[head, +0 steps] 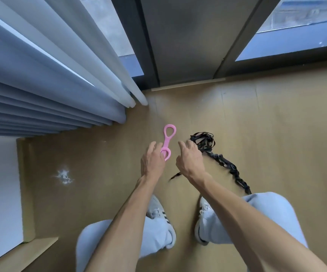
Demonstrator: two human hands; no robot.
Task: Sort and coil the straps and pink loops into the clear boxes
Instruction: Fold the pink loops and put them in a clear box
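You stand over a tan floor (103, 173) with both arms reaching down and forward. Your left hand (152, 161) touches the near ring of the pink loop (167, 141), a two-ringed piece. Whether that grip is clamped on the ring or only resting against it cannot be told, since the back of the hand hides the fingertips. The loop's far ring sticks out beyond the grip, toward the curtain (56, 79) and the dark window frame (180, 40).

Your right hand (190, 160) hovers just beside the left, fingers loosely curled. Its grip looks apart and holds nothing that shows. Just past and outside its fingertips lies the black strap (217, 160). One end is bunched in a tangle beyond the grip. The rest trails back along the floor toward your right shoe (202, 211) and light trouser leg (260, 213). A short dark end of strap also shows under the right wrist. The pink loop and the tangle lie near each other, apart.

A white scuff (64, 176) marks the floor well out to the left of the left grip.
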